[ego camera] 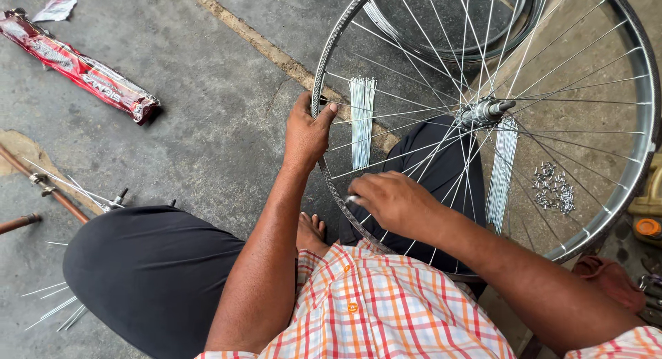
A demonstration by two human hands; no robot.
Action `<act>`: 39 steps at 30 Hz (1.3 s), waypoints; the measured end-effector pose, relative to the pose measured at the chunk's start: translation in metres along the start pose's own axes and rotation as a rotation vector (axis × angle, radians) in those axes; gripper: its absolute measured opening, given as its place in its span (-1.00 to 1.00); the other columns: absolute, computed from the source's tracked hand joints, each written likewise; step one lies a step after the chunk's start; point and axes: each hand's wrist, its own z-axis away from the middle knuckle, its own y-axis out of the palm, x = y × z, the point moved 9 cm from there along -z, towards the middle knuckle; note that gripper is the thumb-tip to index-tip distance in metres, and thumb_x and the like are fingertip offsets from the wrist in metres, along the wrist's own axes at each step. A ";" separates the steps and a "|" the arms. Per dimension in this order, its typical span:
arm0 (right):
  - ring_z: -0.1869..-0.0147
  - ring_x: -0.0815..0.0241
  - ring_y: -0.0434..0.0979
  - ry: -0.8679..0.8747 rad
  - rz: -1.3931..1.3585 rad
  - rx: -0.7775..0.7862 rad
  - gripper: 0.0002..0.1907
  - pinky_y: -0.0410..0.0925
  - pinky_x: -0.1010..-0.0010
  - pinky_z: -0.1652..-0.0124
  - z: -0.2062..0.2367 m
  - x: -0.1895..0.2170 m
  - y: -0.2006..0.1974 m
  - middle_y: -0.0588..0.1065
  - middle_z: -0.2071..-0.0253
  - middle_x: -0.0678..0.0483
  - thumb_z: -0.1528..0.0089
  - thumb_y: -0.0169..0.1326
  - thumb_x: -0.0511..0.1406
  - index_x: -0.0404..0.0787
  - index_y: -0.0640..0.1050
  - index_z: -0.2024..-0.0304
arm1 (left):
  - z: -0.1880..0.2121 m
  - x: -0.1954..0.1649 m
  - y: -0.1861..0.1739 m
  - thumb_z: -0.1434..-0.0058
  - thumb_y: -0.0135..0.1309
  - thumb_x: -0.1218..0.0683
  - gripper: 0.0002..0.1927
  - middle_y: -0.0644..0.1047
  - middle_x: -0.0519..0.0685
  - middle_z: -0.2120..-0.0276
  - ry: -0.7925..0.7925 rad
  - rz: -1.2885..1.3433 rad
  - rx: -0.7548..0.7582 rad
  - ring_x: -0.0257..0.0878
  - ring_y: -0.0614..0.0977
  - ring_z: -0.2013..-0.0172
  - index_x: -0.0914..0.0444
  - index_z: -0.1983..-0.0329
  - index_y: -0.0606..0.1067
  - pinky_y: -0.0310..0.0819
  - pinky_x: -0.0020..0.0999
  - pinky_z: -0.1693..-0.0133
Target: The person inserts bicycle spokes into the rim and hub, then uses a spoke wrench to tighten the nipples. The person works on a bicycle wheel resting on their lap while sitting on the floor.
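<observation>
The spoked bicycle wheel [624,90] stands tilted over my lap above the concrete floor [207,124], its hub [485,111] up right. My left hand [307,135] has its fingers wrapped shut around the rim's left edge. My right hand [393,202] pinches a small silvery piece [352,200] at the lower rim.

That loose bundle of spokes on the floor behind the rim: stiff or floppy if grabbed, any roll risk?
The spoke bundle looks like thin straight steel wire: probably stiff but springy. The spokes lie loose and unbound, so they would likely fan apart, and being round, roll on the concrete floor.
</observation>
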 end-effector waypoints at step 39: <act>0.05 -0.11 0.59 0.203 0.239 0.274 -0.60 0.41 -0.03 0.01 -0.014 -0.012 0.037 0.53 0.24 -0.06 -0.05 0.32 -0.28 -0.22 0.45 0.13 | 0.006 -0.005 -0.005 -0.30 0.17 -0.06 -0.60 0.49 -0.07 0.55 -0.106 0.068 0.068 -0.38 0.46 0.68 0.30 -0.01 0.44 0.36 -0.36 0.68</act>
